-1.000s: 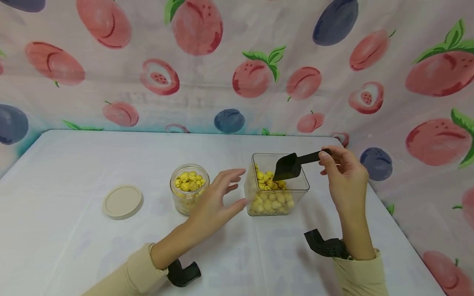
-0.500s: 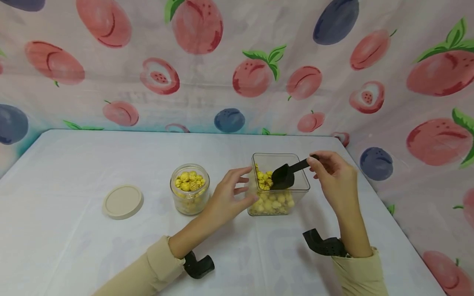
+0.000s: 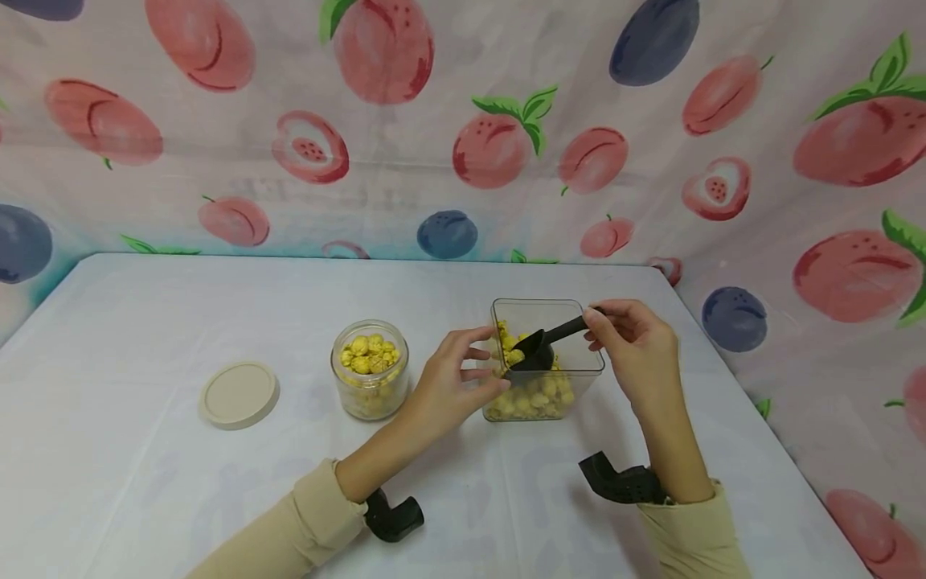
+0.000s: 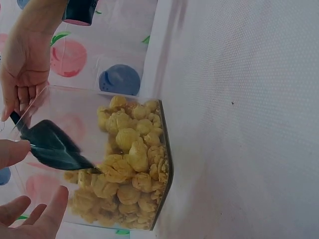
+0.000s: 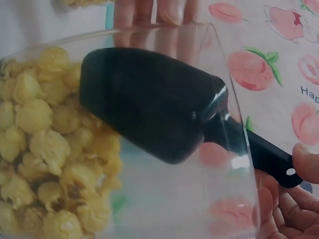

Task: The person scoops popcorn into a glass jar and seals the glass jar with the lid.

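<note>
Popcorn [image 3: 531, 394], yellow and puffy, sits in the clear square box [image 3: 579, 366] on your white table [image 3: 145, 322], over toward the right side. Your right hand [image 3: 633, 350] pinches the handle of the black scoop [image 3: 535, 354] with its fingers and thumb. The scoop is tipped down inside the box, and its front edge is pushed into the popcorn heap. Your left hand [image 3: 448, 378] is at the left wall of the box with its fingers curved around that side; the fingertips look like they touch the clear wall, but you cannot tell how hard they hold it. In the left wrist view you can see the popcorn piled against one wall of the box, with the scoop tip poking into it. Just left of your left hand stands a small round glass jar [image 3: 370, 370], also full of yellow popcorn and with no lid on. Its round cream lid [image 3: 239, 394] lies flat on the table, well apart to the left. Behind the table hangs a cloth [image 3: 463, 121] with pink peaches and blue plums.
</note>
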Tool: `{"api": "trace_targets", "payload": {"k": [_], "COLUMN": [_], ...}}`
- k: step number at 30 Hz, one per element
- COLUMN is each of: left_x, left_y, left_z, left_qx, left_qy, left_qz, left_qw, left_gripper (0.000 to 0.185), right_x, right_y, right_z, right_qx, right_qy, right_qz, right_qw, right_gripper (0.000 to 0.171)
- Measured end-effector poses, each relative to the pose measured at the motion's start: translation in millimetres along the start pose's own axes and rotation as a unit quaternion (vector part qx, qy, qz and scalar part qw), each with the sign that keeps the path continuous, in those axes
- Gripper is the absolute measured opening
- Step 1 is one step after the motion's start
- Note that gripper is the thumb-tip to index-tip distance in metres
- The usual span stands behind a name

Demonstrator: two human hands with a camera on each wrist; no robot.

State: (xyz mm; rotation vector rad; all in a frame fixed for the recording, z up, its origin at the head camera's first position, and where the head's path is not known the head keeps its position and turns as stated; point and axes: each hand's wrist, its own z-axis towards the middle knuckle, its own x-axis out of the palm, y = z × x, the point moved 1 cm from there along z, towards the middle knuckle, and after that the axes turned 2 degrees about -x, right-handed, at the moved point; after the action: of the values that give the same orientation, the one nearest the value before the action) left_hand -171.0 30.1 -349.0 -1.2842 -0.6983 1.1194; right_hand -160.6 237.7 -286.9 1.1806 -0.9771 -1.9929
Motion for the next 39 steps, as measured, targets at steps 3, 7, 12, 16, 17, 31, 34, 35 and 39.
{"api": "trace_targets", "payload": {"k": [3, 7, 12, 16, 17, 31, 34, 35, 39], "left_x": [0.0, 0.0, 0.0, -0.1, -0.2, -0.6, -0.2, 0.0, 0.7], "left_y": [0.2, 0.1, -0.3, 0.2, 0.3, 1.7, 2.0, 1.8, 1.4], "left_z": [-0.1, -0.2, -0.3, -0.2, -0.2, -0.7, -0.3, -0.3, -0.5], "left_qx": [-0.006, -0.008, -0.006, -0.008, -0.009, -0.018, -0.015, -0.015, -0.01], "left_qy": [0.001, 0.001, -0.002, -0.006, -0.006, -0.006, -0.005, -0.005, -0.006], "left_qz": [-0.008, -0.011, -0.018, -0.024, -0.025, -0.029, -0.033, -0.033, -0.031], "left_qw": [0.9999, 0.9999, 0.9998, 0.9997, 0.9996, 0.9994, 0.9993, 0.9993, 0.9995], "left_gripper": [0.061, 0.061, 0.061, 0.061, 0.061, 0.061, 0.06, 0.06, 0.06], "right_x": [3, 3, 3, 6, 8, 18, 19, 19, 18], "right_y": [0, -2, -5, -8, -9, -11, -12, -12, -13], "right_z": [0, 0, 2, 4, 4, -1, -1, -1, 0], "right_qx": [0.007, 0.009, 0.006, -0.018, -0.025, -0.035, -0.041, -0.042, -0.05], "right_qy": [0.001, -0.02, -0.052, -0.047, -0.04, 0.004, -0.025, -0.034, -0.065], "right_qz": [0.014, 0.027, 0.061, 0.084, 0.085, 0.057, 0.067, 0.069, 0.095], "right_qw": [1.0, 0.999, 0.997, 0.995, 0.995, 0.998, 0.997, 0.996, 0.992], "right_gripper": [0.024, 0.022, 0.02, 0.02, 0.02, 0.022, 0.022, 0.022, 0.024]}}
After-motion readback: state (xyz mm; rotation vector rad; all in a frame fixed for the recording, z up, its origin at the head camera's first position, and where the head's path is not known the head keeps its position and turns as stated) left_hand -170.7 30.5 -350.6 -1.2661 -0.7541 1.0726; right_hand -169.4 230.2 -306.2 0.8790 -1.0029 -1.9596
